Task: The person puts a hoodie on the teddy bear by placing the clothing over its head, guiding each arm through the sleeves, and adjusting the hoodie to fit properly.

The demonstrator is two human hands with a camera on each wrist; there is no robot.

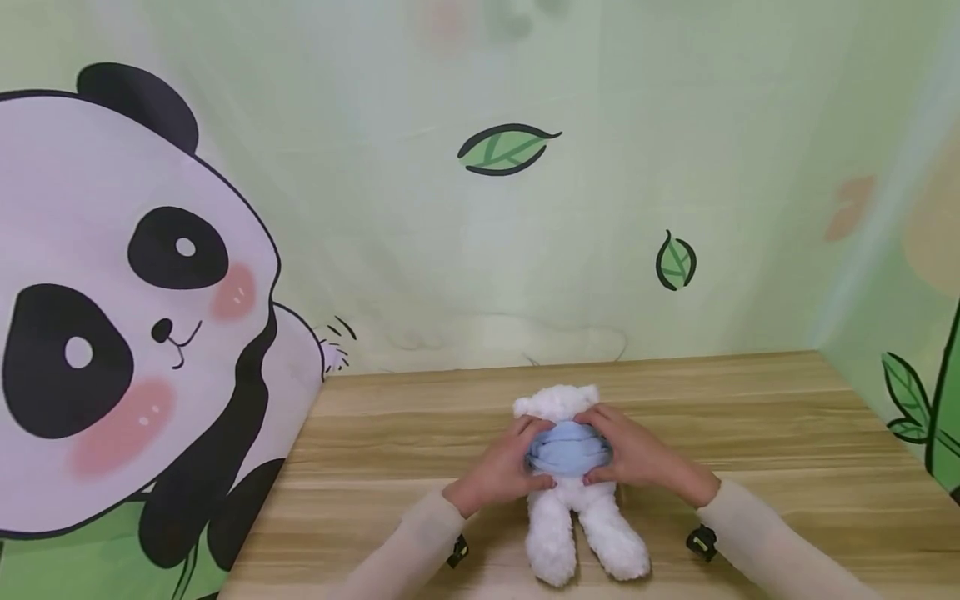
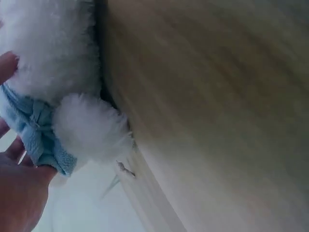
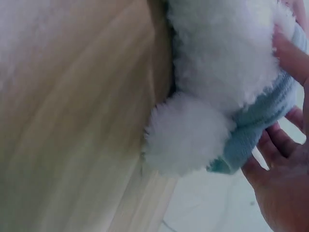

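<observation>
A white plush toy (image 1: 551, 537) lies on the table, its head away from me and its legs toward me. Around its middle is a bunched light blue toy shirt (image 1: 570, 450). My left hand (image 1: 508, 465) grips the shirt's left side, thumb at the lower edge and fingers at the upper edge. On the opposite side my right hand (image 1: 632, 450) holds it in the same way. Both wrist views show the blue cloth (image 2: 41, 130) between fingers and thumb, with each thumb close against white fur. A round fluffy paw (image 3: 186, 137) pokes out below the cloth.
The wooden table (image 1: 375, 483) stretches to a green backdrop (image 1: 375, 208) printed with a panda (image 1: 172, 333) and leaves. Small black devices (image 1: 702, 542) sit by both wrists.
</observation>
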